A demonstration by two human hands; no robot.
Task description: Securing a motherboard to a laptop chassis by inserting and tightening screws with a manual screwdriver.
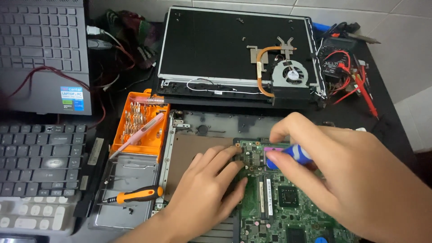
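A green laptop motherboard [279, 202] lies in an opened laptop base [198, 144] in front of me. My left hand [204, 189] rests flat on the board's left edge, fingertips near the chips at its top. Over the board's upper part, my right hand [351, 175] pinches a small blue and white tube [298, 154] between thumb and fingers; its tip points down at the board. A blue round part shows just under the tube.
An orange bit case [141, 123] with a pink tool sits left of the base, above a metal tray [126, 189] holding an orange-handled screwdriver [135, 195]. A copper heatpipe with fan [281, 69] lies on a laptop lid behind. Keyboards at left, multimeter with red leads [342, 67] at back right.
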